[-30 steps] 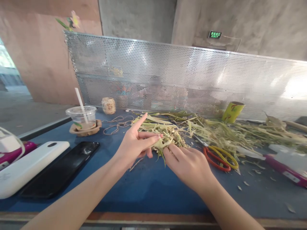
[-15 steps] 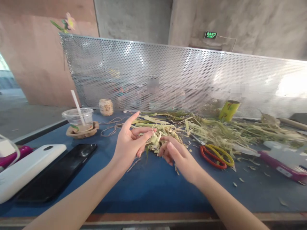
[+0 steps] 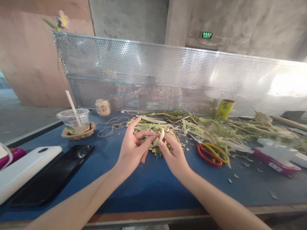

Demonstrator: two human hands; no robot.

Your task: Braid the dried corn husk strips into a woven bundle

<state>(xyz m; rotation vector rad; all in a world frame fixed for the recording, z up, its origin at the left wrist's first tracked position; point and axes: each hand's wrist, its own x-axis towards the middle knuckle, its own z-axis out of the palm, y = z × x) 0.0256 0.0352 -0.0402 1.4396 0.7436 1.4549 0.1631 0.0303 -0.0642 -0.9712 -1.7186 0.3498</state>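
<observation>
Near the middle of the blue table, my left hand (image 3: 133, 147) pinches a small pale plant piece (image 3: 162, 134) between thumb and fingers, its index finger pointing up. My right hand (image 3: 176, 153) closes its thumb and index finger on the same piece from the right, so the fingertips of both hands nearly meet. Behind and below the fingers lies a heap of dry shredded leaf scraps (image 3: 172, 131). The lower part of the held piece is hidden by my fingers.
Scissors with red and yellow handles (image 3: 209, 154) lie right of my hands, before long dry leaves (image 3: 216, 131). A black phone (image 3: 54, 175), white power bank (image 3: 31, 169) and plastic cup (image 3: 74, 119) stand left. A purple-and-white power strip (image 3: 275, 161) is at right.
My right hand has moved up and left to meet my left hand, and its thumb and index finger have closed on the pale piece. The view has shifted slightly.
</observation>
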